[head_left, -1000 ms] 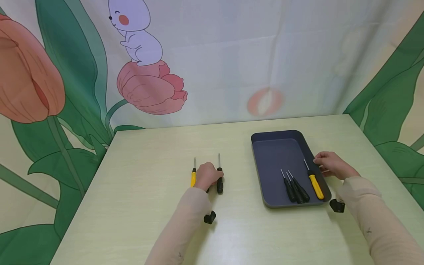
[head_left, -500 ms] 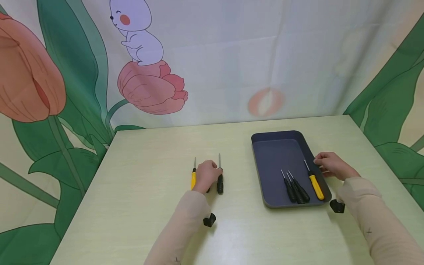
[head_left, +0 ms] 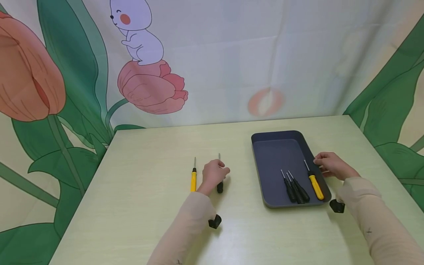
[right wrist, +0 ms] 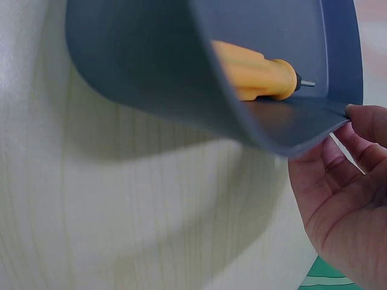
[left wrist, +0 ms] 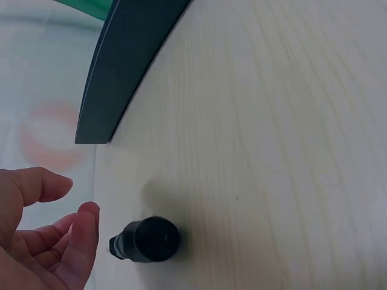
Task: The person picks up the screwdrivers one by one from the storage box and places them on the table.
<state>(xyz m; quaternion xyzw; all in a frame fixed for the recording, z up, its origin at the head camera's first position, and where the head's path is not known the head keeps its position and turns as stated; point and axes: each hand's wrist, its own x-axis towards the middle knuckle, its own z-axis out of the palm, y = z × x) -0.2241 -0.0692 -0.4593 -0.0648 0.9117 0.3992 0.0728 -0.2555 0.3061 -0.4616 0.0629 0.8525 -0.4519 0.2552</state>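
Note:
My left hand [head_left: 213, 175] hovers over a black-handled screwdriver [head_left: 220, 188] on the table, partly covering it. In the left wrist view, thumb and fingertips are apart with nothing between them, beside that screwdriver's handle [left wrist: 156, 239]. Just left of this hand lies a yellow-handled screwdriver [head_left: 193, 180], its lower end hidden by the wrist. My right hand [head_left: 334, 165] pinches the right rim of a dark grey tray [head_left: 275, 154], thumb on top and fingers outside. Inside the tray are several black screwdrivers [head_left: 294, 189] and one yellow screwdriver [head_left: 316, 186].
The pale wooden table [head_left: 149, 165] reaches back to a printed curtain [head_left: 215, 66] with flowers and a white animal. A small black device [head_left: 215, 221] sits at the left wrist, another black device [head_left: 337, 206] at the right one.
My left hand has shifted a little to the right, away from the yellow screwdriver and over the black one. The right hand and the tray have stayed put.

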